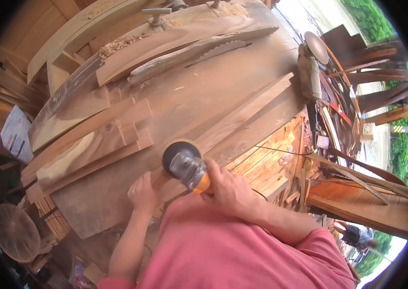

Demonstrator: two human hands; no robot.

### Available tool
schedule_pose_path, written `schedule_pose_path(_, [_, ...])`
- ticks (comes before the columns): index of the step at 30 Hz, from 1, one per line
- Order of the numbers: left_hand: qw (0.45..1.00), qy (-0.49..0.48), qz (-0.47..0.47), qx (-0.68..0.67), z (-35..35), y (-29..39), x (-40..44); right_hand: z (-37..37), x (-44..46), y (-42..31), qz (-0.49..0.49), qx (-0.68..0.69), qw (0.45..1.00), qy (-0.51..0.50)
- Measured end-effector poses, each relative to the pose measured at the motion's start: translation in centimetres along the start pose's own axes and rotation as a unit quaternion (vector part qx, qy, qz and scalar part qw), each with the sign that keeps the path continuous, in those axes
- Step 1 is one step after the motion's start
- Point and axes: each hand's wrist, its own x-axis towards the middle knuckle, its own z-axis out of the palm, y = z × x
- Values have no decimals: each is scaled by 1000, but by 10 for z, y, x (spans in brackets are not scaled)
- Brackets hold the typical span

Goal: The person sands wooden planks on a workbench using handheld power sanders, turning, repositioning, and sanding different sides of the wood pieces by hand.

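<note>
An angle grinder with a round dark disc and an orange-yellow body is in my right hand, whose fingers wrap round its body. The disc lies over a long narrow wooden board that runs up to the right across the worktable. My left hand is closed at the near end of this board, left of the grinder, and its fingers press on the wood. The disc hides part of the board, so contact between them cannot be made out.
Stacked wooden pieces lie on the table's left. A saw blade pokes through the tabletop beyond, beside a long plank and shavings. Scrap wood is heaped at the right. Another person is far off at the lower right.
</note>
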Motion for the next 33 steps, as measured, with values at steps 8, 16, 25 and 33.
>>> schedule_pose_path(8, [1000, 9, 1, -3, -10, 12, 5, -88, 17, 106, 120, 35, 980, 157])
schedule_pose_path(16, [1000, -7, -19, 15, -5, 9, 2, -139, 30, 154, 186, 40, 968, 164])
schedule_pose_path(25, [997, -55, -41, 29, -8, 10, 1, -159, 23, 172, 156, 16, 985, 67])
schedule_pose_path(33, [999, -26, -21, 37, -5, 8, -1, -219, 45, 261, 159, 52, 958, 232])
